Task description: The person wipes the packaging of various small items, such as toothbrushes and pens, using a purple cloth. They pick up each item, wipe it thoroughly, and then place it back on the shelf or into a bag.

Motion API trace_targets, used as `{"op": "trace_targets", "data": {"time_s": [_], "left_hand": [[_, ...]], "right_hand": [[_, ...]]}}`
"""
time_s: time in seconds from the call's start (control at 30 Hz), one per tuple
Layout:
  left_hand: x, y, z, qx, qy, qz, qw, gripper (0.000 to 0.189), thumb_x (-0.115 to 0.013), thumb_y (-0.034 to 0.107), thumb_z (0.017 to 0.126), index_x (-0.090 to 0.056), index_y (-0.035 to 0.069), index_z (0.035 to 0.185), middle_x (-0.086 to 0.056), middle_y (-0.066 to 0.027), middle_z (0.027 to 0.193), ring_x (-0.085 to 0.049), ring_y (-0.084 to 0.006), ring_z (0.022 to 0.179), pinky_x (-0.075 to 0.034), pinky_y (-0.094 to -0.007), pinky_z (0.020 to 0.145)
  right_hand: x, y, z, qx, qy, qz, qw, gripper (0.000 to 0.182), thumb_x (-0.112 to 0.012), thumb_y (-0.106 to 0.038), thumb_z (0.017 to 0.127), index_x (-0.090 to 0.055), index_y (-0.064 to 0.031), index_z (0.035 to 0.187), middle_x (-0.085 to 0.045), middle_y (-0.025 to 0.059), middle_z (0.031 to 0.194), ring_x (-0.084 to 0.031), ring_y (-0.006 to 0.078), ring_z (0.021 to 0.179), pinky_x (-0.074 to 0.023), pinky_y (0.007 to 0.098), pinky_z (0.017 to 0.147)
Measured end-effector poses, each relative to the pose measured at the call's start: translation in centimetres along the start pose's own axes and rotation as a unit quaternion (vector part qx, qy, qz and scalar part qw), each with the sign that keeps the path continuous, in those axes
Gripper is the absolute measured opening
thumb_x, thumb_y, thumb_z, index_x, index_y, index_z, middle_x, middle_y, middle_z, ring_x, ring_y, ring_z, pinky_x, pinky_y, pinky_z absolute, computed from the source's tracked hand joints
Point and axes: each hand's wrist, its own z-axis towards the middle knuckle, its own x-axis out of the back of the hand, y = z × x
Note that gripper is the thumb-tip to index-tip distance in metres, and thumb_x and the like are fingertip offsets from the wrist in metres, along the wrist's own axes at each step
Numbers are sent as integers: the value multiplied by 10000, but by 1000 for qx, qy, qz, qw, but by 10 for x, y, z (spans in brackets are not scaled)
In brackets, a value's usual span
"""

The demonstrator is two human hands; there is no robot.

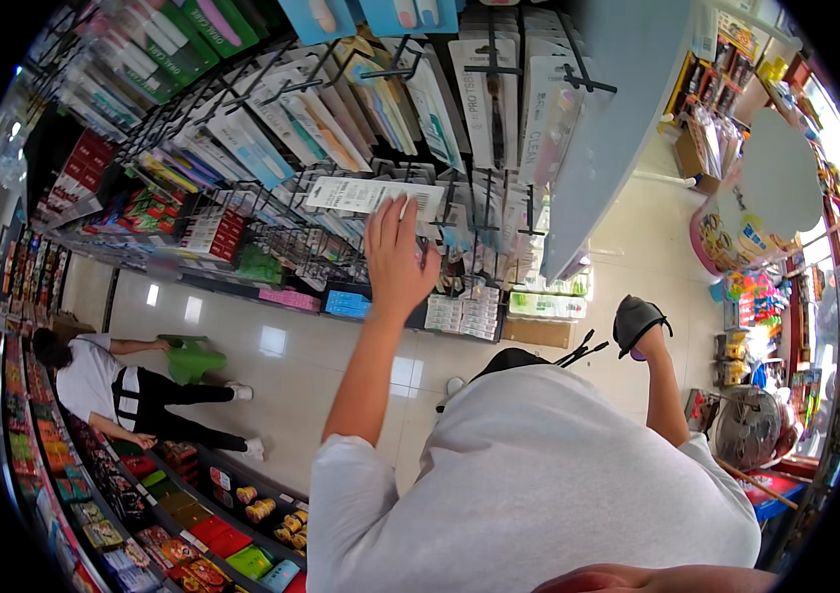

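My left hand [399, 263] has its fingertips on a white toothbrush pack [368, 196], which lies sideways with its printed back and barcode facing up. No hook passes through the hang hole at the pack's left end. Behind it, other toothbrush packs [490, 104] hang upright on black wire hooks [492, 70]. My right hand [650, 342] is low at my right side. A dark grey cloth item [631, 319] with thin cords covers its fingers, and a bit of purple shows beneath.
A grey panel [605, 141] ends the rack on the right. Small boxes [463, 313] line its bottom shelf. At left, a person [93, 378] stands by a green plastic stool [193, 359]. A large tub [753, 200] and a fan [747, 428] are at right.
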Motion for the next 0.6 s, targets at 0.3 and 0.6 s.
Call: {"op": "trace_targets", "data": {"time_s": [0.3, 0.6], "left_hand": [[-14, -35, 31, -14, -168, 41, 985, 305, -502, 60, 777, -611, 106, 1058, -576, -88, 1120, -505, -262, 1088, -338, -473, 990], [46, 13, 55, 75, -24, -141, 987, 214, -522, 28, 749, -644, 66, 921, -635, -104, 954, -585, -243, 955, -429, -356, 884]], "right_hand": [[-9, 18, 15, 22, 44, -20, 999, 119, -523, -137, 655, -547, -26, 692, -552, 133, 665, -554, 273, 638, -451, 361, 577], [-24, 27, -5, 18, 30, 25, 999, 127, -560, -154, 686, -553, -41, 744, -561, 107, 682, -563, 270, 645, -472, 360, 603]]}}
